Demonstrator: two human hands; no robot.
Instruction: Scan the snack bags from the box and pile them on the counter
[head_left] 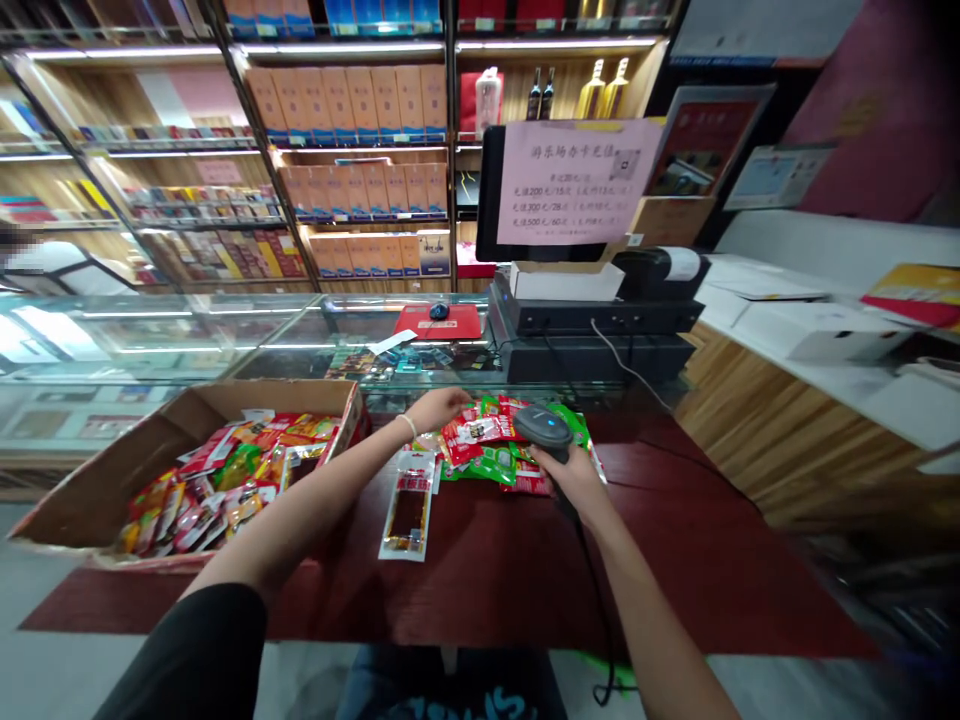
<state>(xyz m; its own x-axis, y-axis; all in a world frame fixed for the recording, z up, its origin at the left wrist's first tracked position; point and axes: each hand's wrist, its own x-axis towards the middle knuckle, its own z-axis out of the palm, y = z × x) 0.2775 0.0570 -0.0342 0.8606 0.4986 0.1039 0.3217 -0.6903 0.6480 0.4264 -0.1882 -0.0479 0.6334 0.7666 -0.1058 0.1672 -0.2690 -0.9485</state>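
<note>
One handheld barcode scanner (544, 428), dark grey with a blue patch on its head, is grasped in the right hand (574, 478); the fingers are wrapped round its handle and the head points down over the pile of snack packets (499, 445). One black cable (592, 600) runs from below that hand toward the near table edge.

The pile lies on the dark red table (712, 560), just beyond the scanner, in front of the glass counter (225, 335). It holds red and green packets overlapping one another; an exact count cannot be made. The left hand (439, 407) rests palm down on the far left edge of the pile, fingers extended and touching the packets; whether it pinches one cannot be told. One pale band sits on that wrist.

One long clear packet (409, 510) with a red label and a dark strip inside lies flat and alone on the table, near the pile, between the two forearms.

One open cardboard box (97, 480) stands at the left of the table, filled with many more red, yellow and green packets, too many to count.

Beyond the pile, on the counter: one monitor carrying one pink paper notice (574, 180), one receipt printer (660, 270), one red mouse pad (439, 322) with one mouse on it. Shelves (352, 150) of boxed goods line the back wall; four bottles are visible at the upper right.
</note>
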